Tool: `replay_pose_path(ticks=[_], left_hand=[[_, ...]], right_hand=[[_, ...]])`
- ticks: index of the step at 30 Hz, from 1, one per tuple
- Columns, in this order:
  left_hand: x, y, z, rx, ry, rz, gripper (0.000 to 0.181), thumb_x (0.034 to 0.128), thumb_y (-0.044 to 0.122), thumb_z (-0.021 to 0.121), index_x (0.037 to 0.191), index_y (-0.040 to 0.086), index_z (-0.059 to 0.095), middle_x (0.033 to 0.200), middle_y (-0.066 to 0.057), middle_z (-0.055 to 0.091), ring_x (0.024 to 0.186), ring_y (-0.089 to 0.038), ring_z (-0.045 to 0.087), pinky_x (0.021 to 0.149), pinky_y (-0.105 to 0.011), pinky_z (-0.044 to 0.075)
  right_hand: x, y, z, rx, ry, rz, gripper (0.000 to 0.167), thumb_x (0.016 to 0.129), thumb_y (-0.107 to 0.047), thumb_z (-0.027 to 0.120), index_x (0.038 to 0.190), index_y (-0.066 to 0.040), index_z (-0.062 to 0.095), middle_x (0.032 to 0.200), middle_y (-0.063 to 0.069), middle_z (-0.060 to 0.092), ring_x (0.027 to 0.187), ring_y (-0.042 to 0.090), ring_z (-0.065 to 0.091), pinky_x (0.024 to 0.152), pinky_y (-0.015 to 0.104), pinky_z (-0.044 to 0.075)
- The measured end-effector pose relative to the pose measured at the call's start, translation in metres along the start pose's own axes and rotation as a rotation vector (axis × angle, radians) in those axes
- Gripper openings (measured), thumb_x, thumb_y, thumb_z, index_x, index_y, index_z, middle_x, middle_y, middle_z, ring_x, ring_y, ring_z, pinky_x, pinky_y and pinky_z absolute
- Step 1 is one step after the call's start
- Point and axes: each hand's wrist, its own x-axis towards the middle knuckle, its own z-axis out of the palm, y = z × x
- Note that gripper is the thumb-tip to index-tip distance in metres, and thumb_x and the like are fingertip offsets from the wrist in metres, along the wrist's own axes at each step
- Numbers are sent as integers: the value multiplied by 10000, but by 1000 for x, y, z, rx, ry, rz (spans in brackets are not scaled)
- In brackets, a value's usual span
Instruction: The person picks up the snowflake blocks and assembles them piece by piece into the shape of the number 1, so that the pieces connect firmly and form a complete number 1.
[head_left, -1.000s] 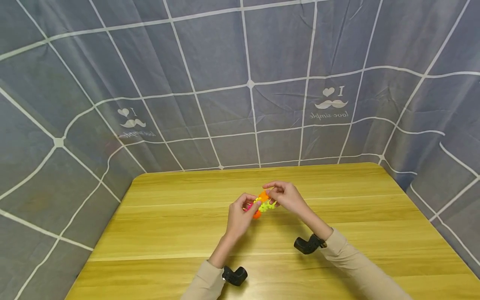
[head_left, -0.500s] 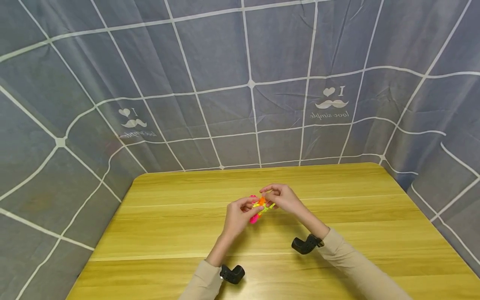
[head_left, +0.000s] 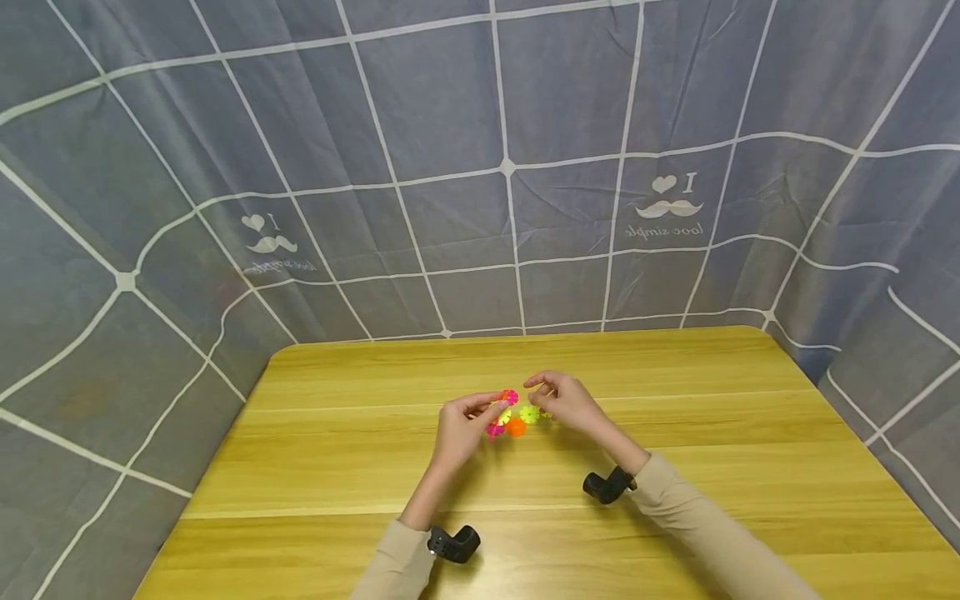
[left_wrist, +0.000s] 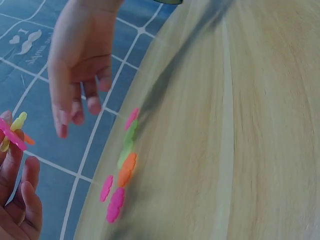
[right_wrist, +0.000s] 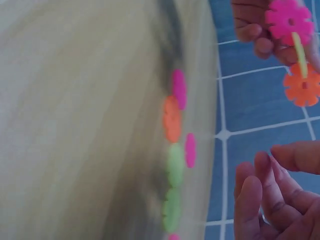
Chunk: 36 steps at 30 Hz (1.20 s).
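Observation:
My left hand point(head_left: 459, 429) pinches a small joined set of notched plastic discs between thumb and fingers. In the right wrist view the set shows a pink disc point(right_wrist: 281, 21), a yellow disc point(right_wrist: 298, 52) seen edge-on, and an orange disc point(right_wrist: 299, 91). Apart from it, to the right, my right hand point(head_left: 573, 404) is raised over the table, its fingers loosely bent and holding nothing. Beneath the hands, loose discs lie in a rough row, among them orange point(left_wrist: 127, 170), green point(left_wrist: 129, 136) and pink point(left_wrist: 115, 205).
The wooden table point(head_left: 360, 467) reaches back to a grey curtain point(head_left: 450, 217) with white lines, which also hangs at both sides. A black wrist device point(head_left: 455, 544) sits on the left wrist, another point(head_left: 607, 485) on the right.
My left hand has moved left with the joined discs, away from my right hand. The right fingers, earlier at the orange disc, have come off it, and more discs on the table show.

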Motion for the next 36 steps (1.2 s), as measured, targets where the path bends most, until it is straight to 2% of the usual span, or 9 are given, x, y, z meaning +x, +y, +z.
replay_pose_path(ticks=[5,9,16,23,24,27,30,34,36], left_hand=[[0,0,-6,-7,6,-17,227,868,221,717,1025,61,750,912,-114,737,700,-33,568,527,-154,396],[0,-1,-8,-20,16,-27,236,876,198,707,1047,39,738,957,-138,732,733,-33,565,541,-157,398],[-1,-5,-12,-8,35,-32,205,880,200,702,1021,57,746,937,-118,729,739,-29,570,541,-165,410],[-5,-10,-17,-50,23,-54,224,885,170,690,1058,33,729,936,-141,723,733,-23,580,538,-165,416],[-5,-9,-18,-54,16,-69,225,887,152,686,1070,26,723,947,-153,721,739,-30,582,540,-162,414],[-9,5,-20,-54,-1,-87,244,896,101,654,1105,-16,698,971,-185,711,723,-29,556,530,-153,390],[-9,4,-21,-56,-20,-111,263,907,89,629,1129,-45,678,1030,-207,702,719,-47,537,540,-155,407],[-5,-12,-19,-41,-24,-142,281,927,141,611,1137,-32,680,1053,-197,699,706,-64,520,601,-172,443],[-6,-12,-19,-25,-24,-143,280,937,146,584,1127,-34,683,1033,-200,701,692,-74,517,633,-178,450]], right_hand=[[3,7,10,-34,-29,-1,270,876,-30,619,1140,23,627,851,104,663,667,169,592,556,213,443],[5,10,15,-60,-49,-4,286,844,-30,678,1123,15,635,854,99,660,614,123,536,505,206,416],[7,10,22,-171,-67,42,286,792,-75,756,1066,-56,678,858,35,646,652,126,521,546,227,409],[8,11,27,-257,-88,68,280,756,-126,798,1019,-97,710,828,-7,635,680,116,520,602,237,400],[8,11,27,-267,-94,74,282,754,-142,804,1017,-101,712,831,-13,633,696,113,524,610,238,403],[7,10,29,-299,-107,84,301,744,-182,821,1016,-109,716,837,-24,630,741,108,537,634,243,410],[7,10,30,-315,-114,80,294,743,-192,826,1008,-123,721,832,-31,617,761,107,525,648,244,393],[6,11,29,-318,-125,72,244,754,-184,819,975,-131,729,820,-26,605,754,115,511,652,245,388],[6,11,28,-321,-127,68,236,752,-181,821,957,-124,721,827,-21,610,764,117,521,668,254,405]])
